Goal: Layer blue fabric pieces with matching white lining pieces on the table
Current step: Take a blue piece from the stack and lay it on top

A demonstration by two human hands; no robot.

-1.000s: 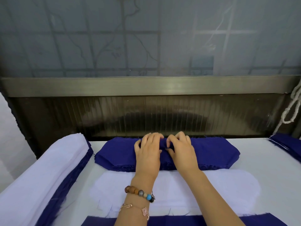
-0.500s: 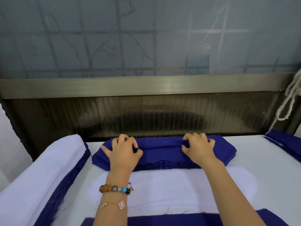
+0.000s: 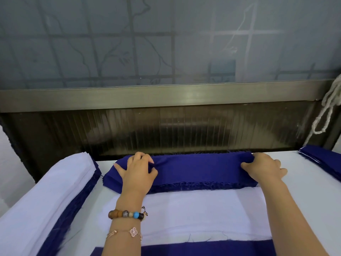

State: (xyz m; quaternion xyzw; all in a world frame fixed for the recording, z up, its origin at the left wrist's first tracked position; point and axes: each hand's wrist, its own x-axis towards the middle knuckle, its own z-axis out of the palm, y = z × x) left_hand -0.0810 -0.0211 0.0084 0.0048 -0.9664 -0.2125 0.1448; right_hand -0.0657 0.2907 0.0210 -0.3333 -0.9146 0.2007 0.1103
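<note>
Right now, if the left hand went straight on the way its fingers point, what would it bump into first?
Past the blue fabric stack that the left hand pinches, likely the dark ribbed panel beyond it; depth is unclear.

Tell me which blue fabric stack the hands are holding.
The middle blue stack, gripped by the left hand and right hand; the far-right blue stack lies untouched.

Setting: garment-cutting workshop.
Before you: a white work table.
On it: a stack of cut blue pieces, edges frayed; a white lining piece nearer you; at your left, a long pile of white lining over blue cloth; at your right, a second blue stack.
Behind: a frosted window in a metal frame, with a cord hanging at the right.
</note>
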